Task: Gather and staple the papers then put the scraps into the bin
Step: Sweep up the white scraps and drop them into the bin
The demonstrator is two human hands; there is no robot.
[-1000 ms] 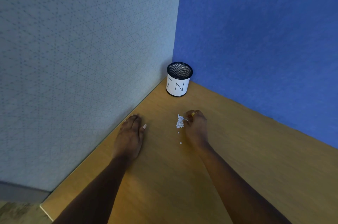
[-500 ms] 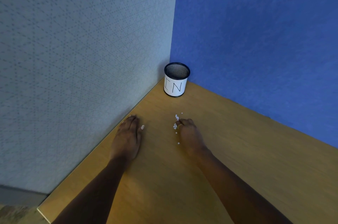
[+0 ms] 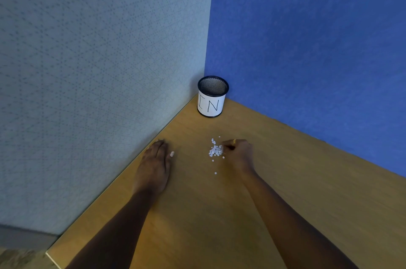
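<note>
A small pile of white paper scraps (image 3: 215, 150) lies on the wooden desk (image 3: 285, 181), with a few loose bits scattered around it. My right hand (image 3: 238, 154), wearing a gold ring, rests just right of the pile with its fingers curled against the scraps. My left hand (image 3: 154, 164) lies flat, palm down, on the desk near the grey wall, holding nothing. A black mesh bin (image 3: 212, 96) with a white label reading "IN" stands upright in the far corner, beyond the pile. No papers or stapler are in view.
A grey partition (image 3: 98, 71) runs along the desk's left side and a blue one (image 3: 307, 38) along the back. The desk's near-left corner (image 3: 49, 254) ends above the floor.
My right hand pushed forward over the scraps, then drew back to the right, leaving them bunched in a pile. The left hand stayed flat.
</note>
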